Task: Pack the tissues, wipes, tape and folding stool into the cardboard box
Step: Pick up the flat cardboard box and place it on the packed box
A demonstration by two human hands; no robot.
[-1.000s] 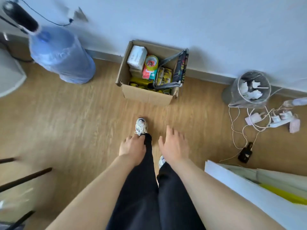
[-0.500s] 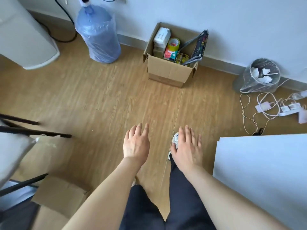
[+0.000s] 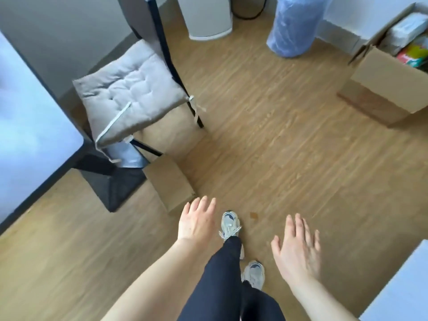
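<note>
You stood on a wood-look plank floor (image 3: 278, 135), white wall w/ grey skirting at the far end. The cardboard box (image 3: 382, 89) sat at the far right, cut off by the frame edge, flaps up, on the floor near the wall. Inside, a white pack, prob. the tissues (image 3: 408, 26), lay on top, w/ a bright red-green pack (image 3: 414, 55) just below it; rest was out of view. Both your hands hung empty over the floor, well apart from the box: left hand (image 3: 196, 223) palm down, fingers loosely spread; right hand (image 3: 297, 249) flat, fingers fanned. Btwn you and the box, bare floor only. Off to the left: a black-framed chair w/ grey cushion (image 3: 129, 89), a small closed carton (image 3: 170, 181) beside it, a blue water jug (image 3: 294, 26) by the wall, a white table edge (image 3: 30, 117).
</note>
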